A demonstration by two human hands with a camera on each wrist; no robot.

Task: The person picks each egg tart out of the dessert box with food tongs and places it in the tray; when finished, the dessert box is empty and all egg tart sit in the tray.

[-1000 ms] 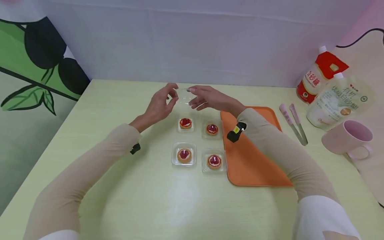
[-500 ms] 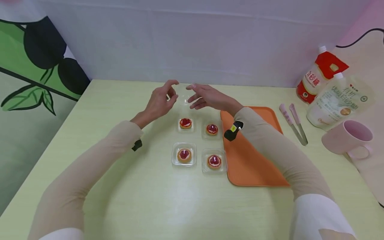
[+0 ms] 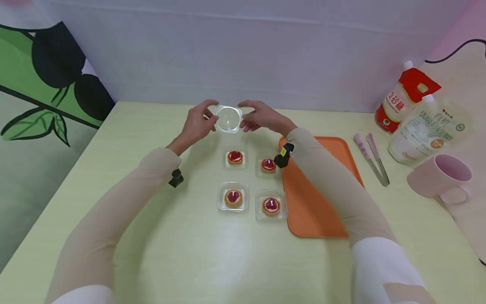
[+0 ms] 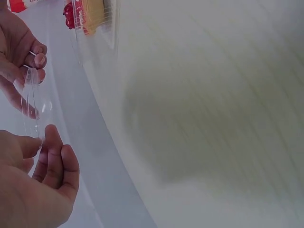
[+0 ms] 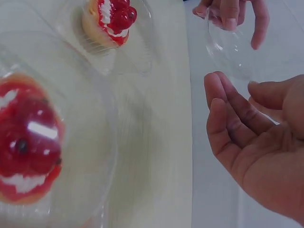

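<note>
Pale table holds boxed tarts at 5 o'clock from the clear lid, up at 12, my left hand pinching its 9 o'clock edge, half-curled right hand at 3, grip unclear.

In the head view, cannot see the lower right corner of the orange tray under the right sleeve, cannot read small print on the pale pouch, and cannot tell touching from just beside for the right hand and clear lid. In the left wrist view, loses part of the left hand past the left edge, and of one tart and a red-and-white packet past the top. In the right wrist view, catches only part of a blurred tart at the left edge.
</note>
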